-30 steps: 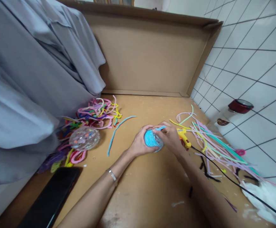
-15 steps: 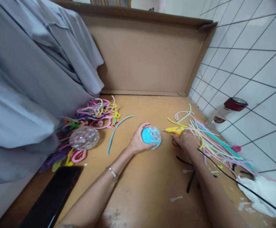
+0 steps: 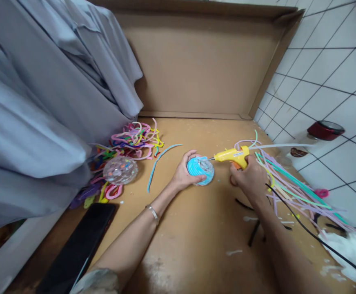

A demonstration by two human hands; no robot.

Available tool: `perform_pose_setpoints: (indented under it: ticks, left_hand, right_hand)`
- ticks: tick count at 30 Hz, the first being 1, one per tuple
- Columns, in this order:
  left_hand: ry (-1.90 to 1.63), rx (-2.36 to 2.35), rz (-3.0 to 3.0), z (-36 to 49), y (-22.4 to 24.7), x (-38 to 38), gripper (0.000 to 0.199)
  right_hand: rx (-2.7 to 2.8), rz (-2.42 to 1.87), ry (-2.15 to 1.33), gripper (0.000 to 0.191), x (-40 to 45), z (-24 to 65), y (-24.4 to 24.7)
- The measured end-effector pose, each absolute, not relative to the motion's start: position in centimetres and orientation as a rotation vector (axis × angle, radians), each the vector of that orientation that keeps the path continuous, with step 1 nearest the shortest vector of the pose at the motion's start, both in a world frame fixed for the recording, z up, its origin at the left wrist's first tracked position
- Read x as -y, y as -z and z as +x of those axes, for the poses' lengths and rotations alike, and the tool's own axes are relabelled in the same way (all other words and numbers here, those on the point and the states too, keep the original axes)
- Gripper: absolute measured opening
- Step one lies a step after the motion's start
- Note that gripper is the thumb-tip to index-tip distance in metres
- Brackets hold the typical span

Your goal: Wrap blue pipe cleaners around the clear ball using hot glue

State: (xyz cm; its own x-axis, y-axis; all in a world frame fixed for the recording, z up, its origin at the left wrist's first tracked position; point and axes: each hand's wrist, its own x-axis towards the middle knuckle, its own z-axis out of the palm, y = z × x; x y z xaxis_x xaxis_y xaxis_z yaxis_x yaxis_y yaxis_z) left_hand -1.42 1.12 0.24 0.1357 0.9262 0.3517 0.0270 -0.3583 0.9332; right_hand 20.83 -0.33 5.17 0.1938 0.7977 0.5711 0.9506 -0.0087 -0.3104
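My left hand (image 3: 186,171) is wrapped round a ball (image 3: 200,171) partly covered in rows of blue pipe cleaner, with a clear, speckled part bare at its right. In my right hand (image 3: 249,175) is a yellow hot glue gun (image 3: 231,155), a long whitish glue stick (image 3: 279,145) reaching out of its back. Its metal tip is at the upper right of the ball, close to or touching the bare part. One loose blue pipe cleaner (image 3: 158,164) lies curved on the table left of my left hand.
A clear, speckled ball (image 3: 121,170) sits by tangled coloured pipe cleaners (image 3: 135,139) at left, behind a black phone (image 3: 80,245). More pipe cleaners (image 3: 300,188), a red-lidded jar (image 3: 325,130) and white tissue (image 3: 349,251) are at right. The black cord (image 3: 306,228) crosses my right forearm; cardboard (image 3: 202,65) stands behind.
My right hand has lifted the glue gun and brought its tip to the ball in my left hand. The glue stick at its back now shows. The view has shifted slightly.
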Motion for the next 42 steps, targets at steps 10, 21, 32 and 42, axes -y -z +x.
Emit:
perform_pose_setpoints:
  ticks: [10, 21, 32, 42]
  left_hand:
    - [-1.369, -0.852, 1.534, -1.5, -0.4, -1.0, 0.095]
    - [-1.330, -0.827, 1.573, -1.5, -0.5, -1.1, 0.098]
    - [-1.307, -0.817, 1.583, -1.5, -0.8, -0.9, 0.096]
    - [-1.315, -0.801, 1.603, -1.6, -0.5, -1.0, 0.095]
  right_hand:
    - [1.685, -1.635, 0.337, 0.025, 1.6, 19.0, -5.5]
    - [1.709, -1.607, 0.313, 0.024, 1.6, 18.8, -5.1]
    - [1.746, -1.598, 0.329, 0.022, 1.6, 18.8, -4.9]
    - [1.810, -1.502, 0.338, 0.016, 1.9, 19.1, -5.6]
